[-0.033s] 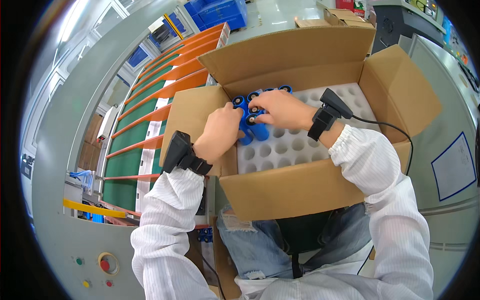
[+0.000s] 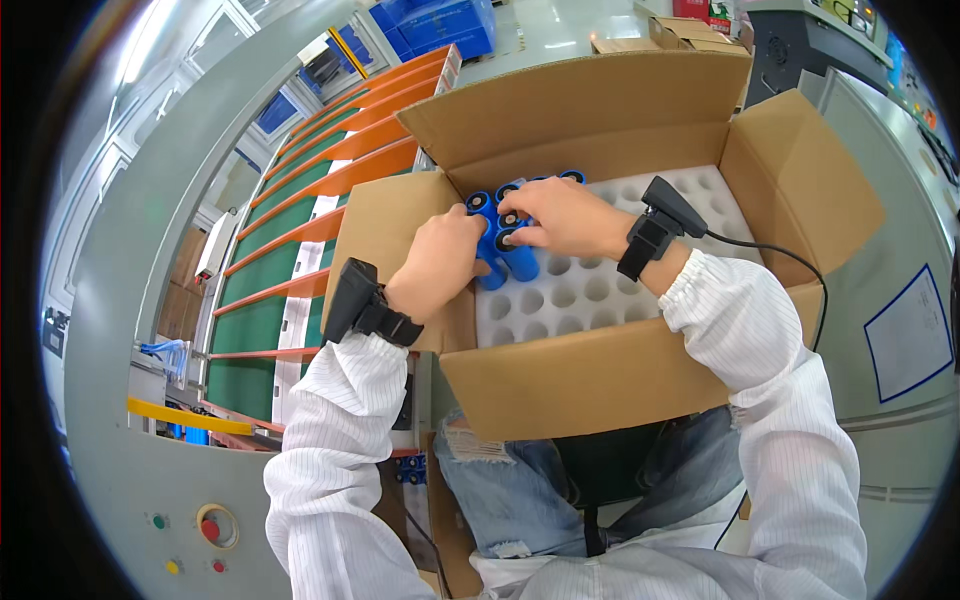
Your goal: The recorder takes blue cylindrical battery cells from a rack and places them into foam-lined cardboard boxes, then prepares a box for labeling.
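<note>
An open cardboard box (image 2: 590,385) in front of me holds a white foam tray (image 2: 650,308) with rows of round holes. Several blue cylindrical battery cells, with dark ring-shaped tops, stand at its far left. My left hand (image 2: 443,252) is closed at the left end of this group, its fingers around a blue cell (image 2: 492,276) whose lower part shows below them. From the right, my right hand (image 2: 568,217) reaches over the group, with thumb and fingers pinching at the top of a cell (image 2: 519,262). The fingertips partly hide the cells.
Left of the box runs a green conveyor (image 2: 245,340) with orange dividers (image 2: 290,287). Nearer on that side is a grey machine panel with a red button (image 2: 210,530). A cable (image 2: 770,247) trails from my right wrist device over the box's right side. Blue crates (image 2: 440,28) are stacked beyond.
</note>
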Demonstrator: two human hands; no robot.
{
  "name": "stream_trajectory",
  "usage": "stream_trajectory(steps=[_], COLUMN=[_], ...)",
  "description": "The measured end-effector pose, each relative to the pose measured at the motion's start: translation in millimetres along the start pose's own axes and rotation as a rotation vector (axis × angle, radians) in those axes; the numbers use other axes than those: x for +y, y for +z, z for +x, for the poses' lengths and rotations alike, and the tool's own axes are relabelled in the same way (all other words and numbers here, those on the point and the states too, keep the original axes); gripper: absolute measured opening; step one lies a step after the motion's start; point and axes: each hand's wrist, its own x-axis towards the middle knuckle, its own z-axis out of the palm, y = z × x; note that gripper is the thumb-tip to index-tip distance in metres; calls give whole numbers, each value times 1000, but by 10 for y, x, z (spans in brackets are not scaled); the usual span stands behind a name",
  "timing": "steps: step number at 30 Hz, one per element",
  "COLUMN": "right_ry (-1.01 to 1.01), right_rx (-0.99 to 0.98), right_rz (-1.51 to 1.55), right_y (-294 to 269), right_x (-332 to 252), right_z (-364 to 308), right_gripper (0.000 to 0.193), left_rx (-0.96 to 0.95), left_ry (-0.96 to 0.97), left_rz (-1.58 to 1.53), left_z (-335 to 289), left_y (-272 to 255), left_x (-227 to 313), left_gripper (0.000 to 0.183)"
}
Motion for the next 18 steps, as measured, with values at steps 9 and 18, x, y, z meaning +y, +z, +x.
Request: stream_trajectory(steps=[9,18], right_ry=[45,-41], right_rx=[57,-116], right_rz=[82,188], right_y=[-56,-128], right_x=[-30,-237], right_z=[61,-22], right_gripper=[30,45], left_rx=[6,746], left_ry=[137,-342], left_rz=[-300,-580], left_z=[-28,-502], left_y=[111,-658], left_x=[-138,-1758], left_gripper=[43,27])
